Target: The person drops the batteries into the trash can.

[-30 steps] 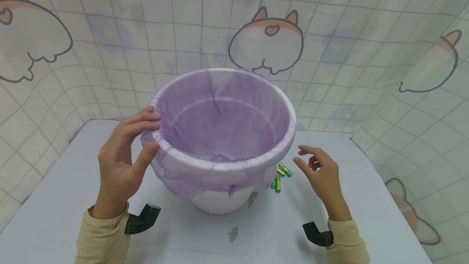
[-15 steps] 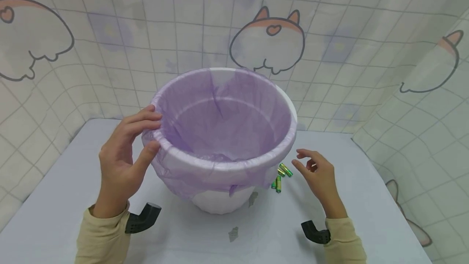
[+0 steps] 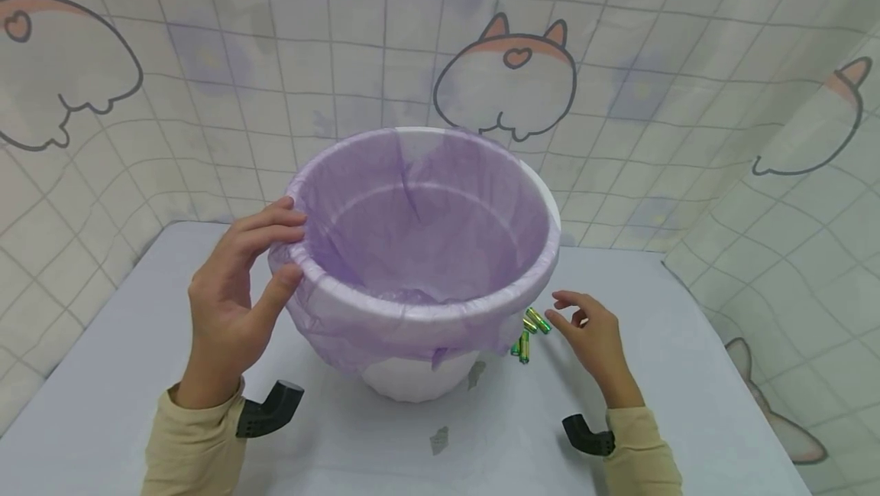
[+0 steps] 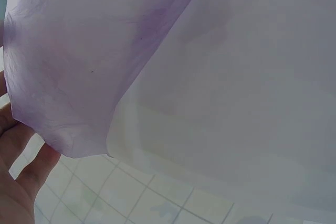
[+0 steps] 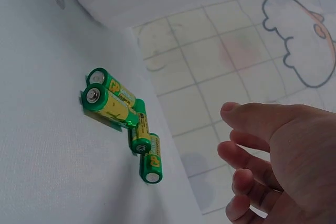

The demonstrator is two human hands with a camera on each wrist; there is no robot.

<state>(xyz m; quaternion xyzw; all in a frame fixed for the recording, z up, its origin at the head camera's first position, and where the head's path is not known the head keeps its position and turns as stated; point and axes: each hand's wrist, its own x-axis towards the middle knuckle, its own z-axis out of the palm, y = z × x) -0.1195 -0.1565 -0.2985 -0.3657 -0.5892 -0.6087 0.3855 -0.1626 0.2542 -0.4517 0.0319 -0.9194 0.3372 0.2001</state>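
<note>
A white trash can [image 3: 406,381] lined with a translucent purple bag [image 3: 447,236] stands upright in the middle of the table. My left hand [image 3: 237,305] holds the left side of its bag-covered rim, fingertips over the edge and thumb lower along it. Several green and gold AA batteries [image 5: 113,103] lie bunched on the white surface by the can's right side. Near them my right hand [image 3: 591,339] hovers with nothing in it, thumb and fingers apart and loosely bent. In the right wrist view its thumb [image 5: 257,119] points toward the batteries across a gap.
A white table [image 3: 344,450] carries everything, with grey leaf-shaped marks [image 3: 439,440] in front of the can. Behind and to the right hangs a checked cloth [image 3: 357,53] with cartoon corgis. Black wrist devices [image 3: 271,410] sit at both sleeves.
My right hand has moved a little down and left, closer to the batteries. My left hand keeps its place on the rim, and the can and batteries stay put.
</note>
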